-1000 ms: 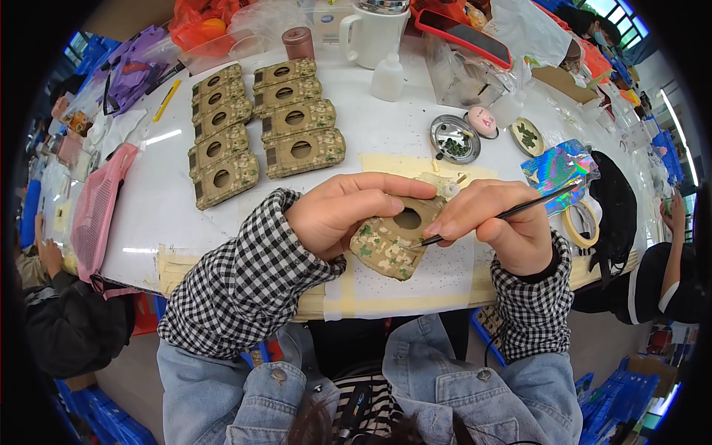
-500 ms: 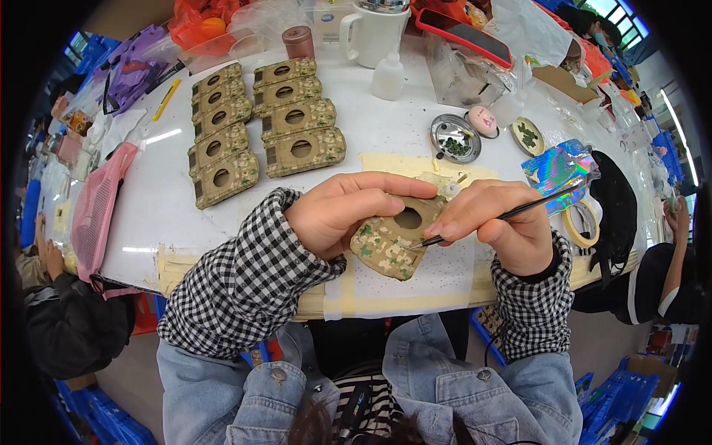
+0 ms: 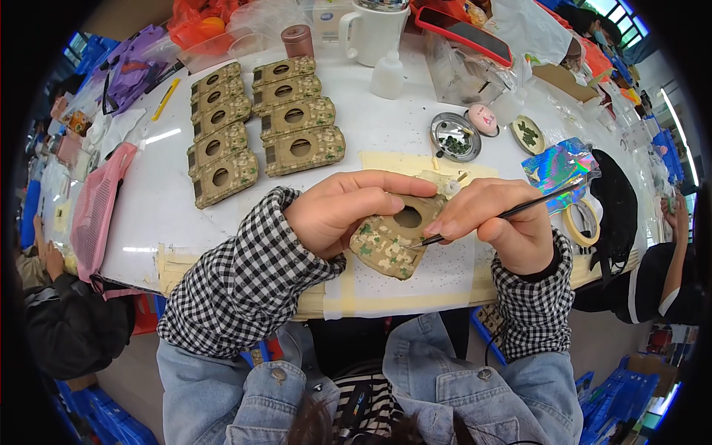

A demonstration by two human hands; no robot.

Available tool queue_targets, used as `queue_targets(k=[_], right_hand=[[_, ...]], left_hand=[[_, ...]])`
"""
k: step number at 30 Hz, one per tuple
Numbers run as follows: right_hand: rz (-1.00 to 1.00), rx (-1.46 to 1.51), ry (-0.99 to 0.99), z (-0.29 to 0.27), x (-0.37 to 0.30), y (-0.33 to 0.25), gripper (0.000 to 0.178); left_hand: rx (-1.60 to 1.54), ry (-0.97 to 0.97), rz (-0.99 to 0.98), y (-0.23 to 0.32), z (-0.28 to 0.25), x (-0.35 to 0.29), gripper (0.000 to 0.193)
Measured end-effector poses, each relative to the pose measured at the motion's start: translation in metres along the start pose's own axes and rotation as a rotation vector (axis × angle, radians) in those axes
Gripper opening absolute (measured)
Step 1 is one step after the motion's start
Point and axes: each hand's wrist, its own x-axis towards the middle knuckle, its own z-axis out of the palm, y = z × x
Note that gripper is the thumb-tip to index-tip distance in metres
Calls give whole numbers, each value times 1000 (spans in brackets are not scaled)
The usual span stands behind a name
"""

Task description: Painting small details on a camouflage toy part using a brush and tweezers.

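Above the near edge of the table, my left hand (image 3: 337, 215) grips a tan camouflage model hull piece (image 3: 389, 248) with a round hole in its top, which looks like part of a toy tank. My fingers lie along its far and left sides. Slim black pointed tweezers (image 3: 512, 211) are pinched in my right hand (image 3: 493, 222). Their tip meets the hull's patterned surface, just below the hole. Whether anything tiny sits at the tip is too small to tell. Green specks of pattern show on this piece.
Several similar hull pieces (image 3: 300, 148) stand in two columns at the left. A round metal dish (image 3: 457, 152) with dark green bits and a pale dish (image 3: 526, 136) with green bits lie right. Around them are a tape roll (image 3: 581, 222), a white bottle (image 3: 387, 78) and a phone (image 3: 464, 35).
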Motion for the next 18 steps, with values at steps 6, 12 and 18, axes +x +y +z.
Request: queue_targets(k=[6,12,18], right_hand=[[9,135,63,2,-4,1,25],[-161,149,194,-9,-7,4,37],[-228,5,457,-15,-12,7,46]], left_hand=[[-6,6,2,1,1,-1,42],[9,6,46,1,3,1,41],[417,277,357,1,8,-3,35]])
